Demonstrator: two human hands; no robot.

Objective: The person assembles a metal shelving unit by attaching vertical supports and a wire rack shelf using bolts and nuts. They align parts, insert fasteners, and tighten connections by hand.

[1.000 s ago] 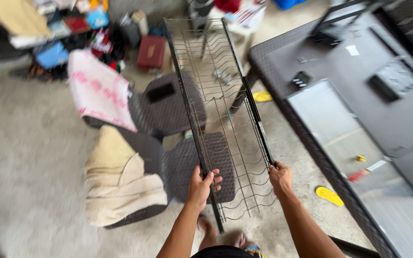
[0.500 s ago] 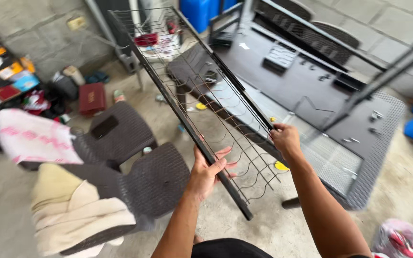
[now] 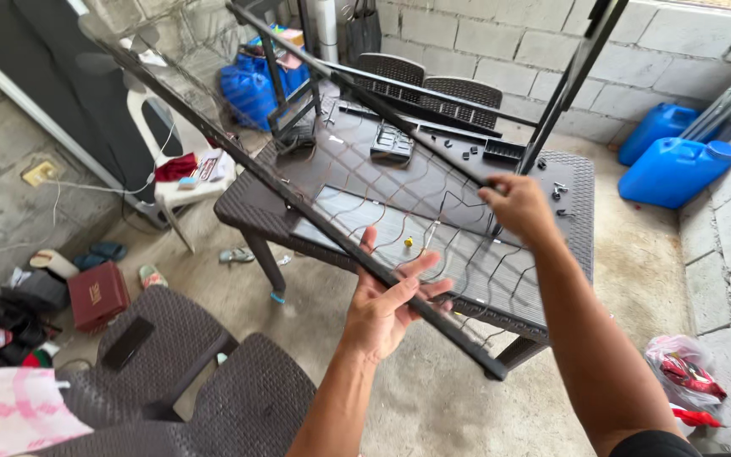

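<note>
The left hand (image 3: 387, 309) cupped the near bar of a wire rack (image 3: 357, 195), fingers half curled under it; the right hand (image 3: 518, 207) gripped the far bar. The rack hung tilted over the dark table (image 3: 577, 228), being carried

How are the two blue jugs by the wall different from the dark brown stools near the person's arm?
The blue jugs are bright blue and smooth; the dark brown stools have a woven look. The jugs sit at the far right by the block wall; the stools sit at the near left, below the left hand. One stool has a flat black thing on top; nothing lies on the jugs. Both rest on the concrete floor.
</note>
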